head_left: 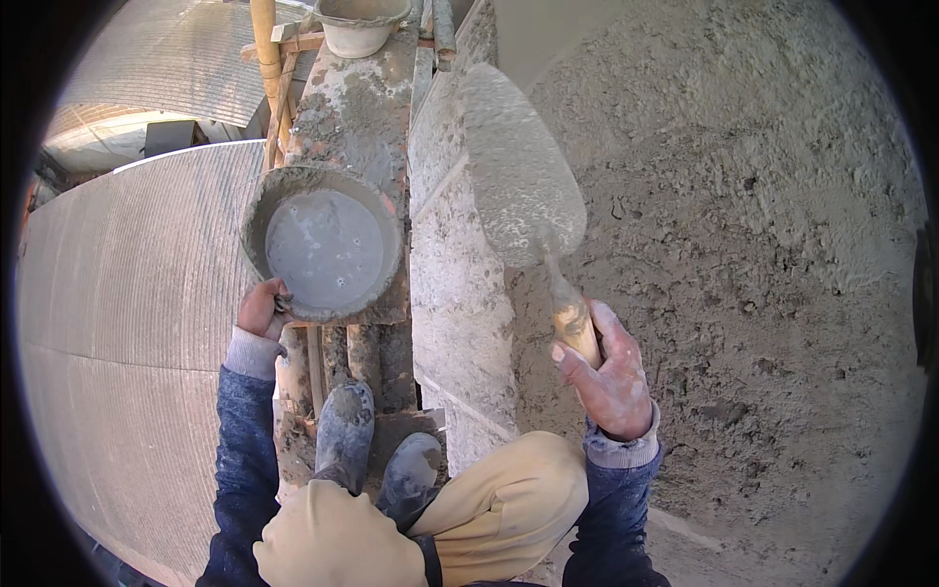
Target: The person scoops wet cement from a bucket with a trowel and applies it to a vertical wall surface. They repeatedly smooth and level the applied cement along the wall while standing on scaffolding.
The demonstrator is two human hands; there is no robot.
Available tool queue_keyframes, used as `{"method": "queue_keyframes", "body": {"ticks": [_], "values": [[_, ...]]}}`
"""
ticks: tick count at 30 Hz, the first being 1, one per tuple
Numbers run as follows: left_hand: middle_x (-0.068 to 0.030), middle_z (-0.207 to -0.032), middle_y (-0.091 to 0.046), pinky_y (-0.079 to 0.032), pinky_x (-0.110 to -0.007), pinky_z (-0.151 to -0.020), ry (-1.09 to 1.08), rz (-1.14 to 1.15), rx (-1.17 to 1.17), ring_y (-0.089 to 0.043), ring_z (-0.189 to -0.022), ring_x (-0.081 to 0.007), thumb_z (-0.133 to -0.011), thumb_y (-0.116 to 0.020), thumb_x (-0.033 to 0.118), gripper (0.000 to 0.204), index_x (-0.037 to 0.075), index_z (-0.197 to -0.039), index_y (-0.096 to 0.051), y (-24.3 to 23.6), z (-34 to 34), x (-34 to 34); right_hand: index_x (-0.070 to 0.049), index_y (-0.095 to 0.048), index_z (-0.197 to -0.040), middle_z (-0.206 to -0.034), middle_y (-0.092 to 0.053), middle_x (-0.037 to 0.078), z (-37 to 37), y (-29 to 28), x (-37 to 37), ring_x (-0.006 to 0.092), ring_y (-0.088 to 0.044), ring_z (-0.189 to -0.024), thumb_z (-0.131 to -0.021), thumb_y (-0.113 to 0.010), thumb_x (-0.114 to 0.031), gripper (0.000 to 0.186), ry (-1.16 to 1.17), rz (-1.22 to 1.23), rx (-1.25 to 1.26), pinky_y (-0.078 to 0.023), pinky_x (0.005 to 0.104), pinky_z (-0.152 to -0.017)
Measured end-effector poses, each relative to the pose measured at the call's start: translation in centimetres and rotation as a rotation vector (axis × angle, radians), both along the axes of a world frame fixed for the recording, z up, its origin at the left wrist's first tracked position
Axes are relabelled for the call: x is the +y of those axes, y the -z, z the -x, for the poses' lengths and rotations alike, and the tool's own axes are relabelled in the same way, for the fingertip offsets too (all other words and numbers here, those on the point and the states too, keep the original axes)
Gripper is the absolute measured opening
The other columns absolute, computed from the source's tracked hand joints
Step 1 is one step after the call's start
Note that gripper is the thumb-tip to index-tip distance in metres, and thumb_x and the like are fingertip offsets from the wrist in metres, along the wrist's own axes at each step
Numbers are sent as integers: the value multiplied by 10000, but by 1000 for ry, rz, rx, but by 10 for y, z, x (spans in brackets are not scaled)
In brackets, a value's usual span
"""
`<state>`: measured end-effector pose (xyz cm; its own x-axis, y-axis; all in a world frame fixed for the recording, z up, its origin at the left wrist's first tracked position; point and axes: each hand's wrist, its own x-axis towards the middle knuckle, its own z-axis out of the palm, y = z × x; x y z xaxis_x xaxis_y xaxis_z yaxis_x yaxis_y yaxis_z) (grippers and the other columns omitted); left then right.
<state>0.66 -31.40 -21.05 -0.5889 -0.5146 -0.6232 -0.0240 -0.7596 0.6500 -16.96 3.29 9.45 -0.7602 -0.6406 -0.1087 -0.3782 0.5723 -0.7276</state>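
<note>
My left hand (262,308) is closed over the near-left rim of a round bowl (252,230), its fingers curled inside the edge. Thin grey cement slurry (328,249) lies in the bowl, and dried mortar crusts the rim. In my right hand (614,383) is the wooden handle of a pointed trowel (523,161). The trowel's broad blade points up and away, its face wet and smeared grey, over the rough mortar-covered wall on the right. Pale mortar coats my right thumb and fingers.
The bowl stands on a mortar-splashed plank (352,108), with a second bucket (357,34) farther along it. A wooden pole (264,49) rises at the plank's left. Corrugated roofing (137,293) lies below on the left. My boots (344,430) rest on boards and poles.
</note>
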Motion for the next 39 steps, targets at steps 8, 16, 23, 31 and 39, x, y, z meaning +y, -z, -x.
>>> {"method": "queue_keyframes", "body": {"ticks": [8, 16, 23, 31, 39], "values": [[-104, -972, -637, -560, -401, -799, -23, 176, -191, -646, -887, -247, -900, -559, 158, 267, -33, -1080, -607, -19, -20, 14, -107, -494, -1329, -1051, -642, 186, 32, 66, -61, 371, -645, -952, -870, -646, -254, 506, -394, -371, 448, -513, 453, -817], [-175, -1202, -602, -518, -381, -883, -444, 341, 80, -613, -1038, -268, -864, -685, 144, 536, -48, -1318, -475, -24, 11, 28, -139, -567, -1275, -1010, -621, 156, 46, 90, -119, 316, -634, -893, -837, -649, -167, 447, -555, -275, 970, -515, 414, -772], [-165, -1204, -603, -483, -348, -935, -391, 586, 25, -600, -1067, -246, -882, -625, 93, 495, -31, -1332, -460, -44, 21, 45, -100, -574, -1247, -1040, -617, 156, 39, 139, -175, 309, -633, -940, -879, -544, -124, 370, -600, -446, 1042, -513, 429, -780], [-197, -1235, -589, -469, -339, -947, -370, 647, 63, -596, -1074, -255, -918, -610, 127, 569, -122, -1368, -365, -36, 27, 39, -142, -535, -1296, -1157, -613, 112, 38, 178, -168, 309, -594, -1084, -910, -507, -258, 404, -810, -681, 555, -430, 458, -943], [-179, -1297, -553, -442, -353, -985, -355, 654, 32, -543, -1169, -243, -949, -628, 270, 619, -75, -1398, -379, -40, 33, 32, -168, -558, -1296, -1264, -603, 55, 26, 171, -161, 253, -555, -1184, -891, -527, -397, 465, -783, -708, 360, -412, 417, -1005]]}}
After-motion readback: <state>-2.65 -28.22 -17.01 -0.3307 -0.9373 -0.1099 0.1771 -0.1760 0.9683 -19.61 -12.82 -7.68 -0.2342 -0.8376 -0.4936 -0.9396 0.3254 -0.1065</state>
